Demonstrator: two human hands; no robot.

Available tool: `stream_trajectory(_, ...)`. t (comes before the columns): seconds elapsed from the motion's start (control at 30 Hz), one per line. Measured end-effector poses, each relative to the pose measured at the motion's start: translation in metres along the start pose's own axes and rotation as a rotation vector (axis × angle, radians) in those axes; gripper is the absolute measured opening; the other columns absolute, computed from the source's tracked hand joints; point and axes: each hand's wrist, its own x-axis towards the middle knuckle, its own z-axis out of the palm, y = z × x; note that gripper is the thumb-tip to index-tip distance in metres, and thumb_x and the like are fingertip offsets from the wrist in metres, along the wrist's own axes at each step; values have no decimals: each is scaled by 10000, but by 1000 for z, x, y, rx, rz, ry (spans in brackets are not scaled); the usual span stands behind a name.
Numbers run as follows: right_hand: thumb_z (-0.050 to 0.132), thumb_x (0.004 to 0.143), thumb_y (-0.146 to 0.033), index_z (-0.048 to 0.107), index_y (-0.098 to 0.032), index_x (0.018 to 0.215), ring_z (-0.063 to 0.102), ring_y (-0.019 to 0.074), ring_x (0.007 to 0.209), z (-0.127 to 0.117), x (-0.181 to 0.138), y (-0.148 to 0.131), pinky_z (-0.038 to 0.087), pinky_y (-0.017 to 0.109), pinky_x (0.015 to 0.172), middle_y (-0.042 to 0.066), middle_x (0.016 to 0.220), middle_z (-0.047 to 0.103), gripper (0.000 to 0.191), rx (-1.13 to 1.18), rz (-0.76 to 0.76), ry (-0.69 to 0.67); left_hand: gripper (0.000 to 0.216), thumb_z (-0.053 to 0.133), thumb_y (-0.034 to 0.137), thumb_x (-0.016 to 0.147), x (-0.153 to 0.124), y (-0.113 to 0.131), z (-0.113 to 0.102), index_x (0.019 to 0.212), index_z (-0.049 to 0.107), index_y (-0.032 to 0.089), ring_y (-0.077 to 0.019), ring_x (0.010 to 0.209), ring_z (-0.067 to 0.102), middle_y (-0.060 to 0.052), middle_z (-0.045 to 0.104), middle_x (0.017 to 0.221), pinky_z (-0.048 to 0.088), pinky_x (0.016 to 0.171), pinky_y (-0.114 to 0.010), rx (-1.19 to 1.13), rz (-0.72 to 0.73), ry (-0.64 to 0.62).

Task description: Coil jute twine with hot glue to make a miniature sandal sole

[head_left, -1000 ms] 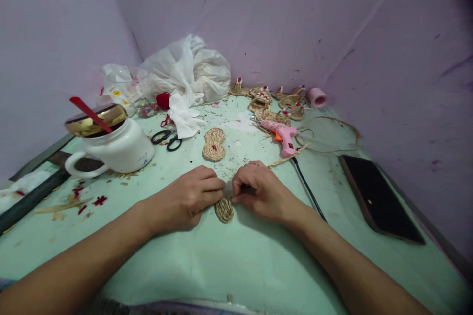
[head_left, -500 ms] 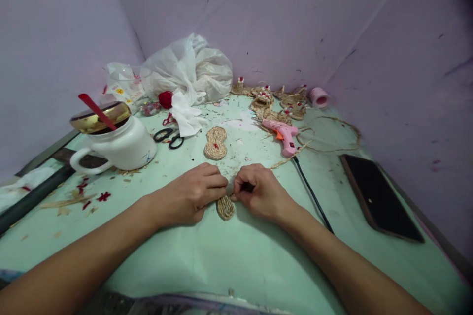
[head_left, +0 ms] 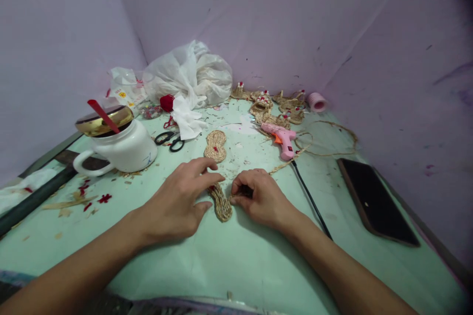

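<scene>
A small sole of coiled braided straw (head_left: 222,205) lies on the table in front of me, its far end partly hidden by fingers. My left hand (head_left: 184,197) is beside it, fingers apart, with the fingertips over its far end. At the right edge of the sole, my right hand (head_left: 260,197) pinches a straw braid between thumb and forefinger. The braid (head_left: 277,167) shows again behind that hand and runs toward the glue gun. Farther back lies a second braided sole (head_left: 215,146) with a small red mark.
A pink glue gun (head_left: 281,139) and its black cord lie to the right, near a phone (head_left: 377,202). At left stand a white mug (head_left: 129,150) and scissors (head_left: 170,141). Small straw slippers (head_left: 262,106) and a plastic bag (head_left: 195,74) sit at the back.
My left hand has let go of the sole and spread its fingers, moving slightly left, so more of the sole shows. My right hand keeps its pinch. The view has shifted slightly.
</scene>
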Motion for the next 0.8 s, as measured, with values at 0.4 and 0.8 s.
stream_trajectory(0.4, 725, 634, -89, 610, -193, 663, 564, 133, 621, 1, -3, -6, 366, 340, 761, -43, 613, 636, 158, -1, -6, 9, 216, 556, 399, 785, -1, 26, 11, 748, 633, 201, -186, 618, 598, -27, 670, 713, 347, 516, -257, 97, -370, -197)
stream_trajectory(0.8, 754, 673, -178, 651, -203, 693, 588, 151, 651, -6, -6, -7, 377, 335, 748, -22, 657, 673, 109, -30, 10, -47, 191, 563, 357, 781, -3, 22, 13, 832, 624, 183, -197, 704, 611, -51, 611, 838, 404, 572, -285, 173, -289, -220)
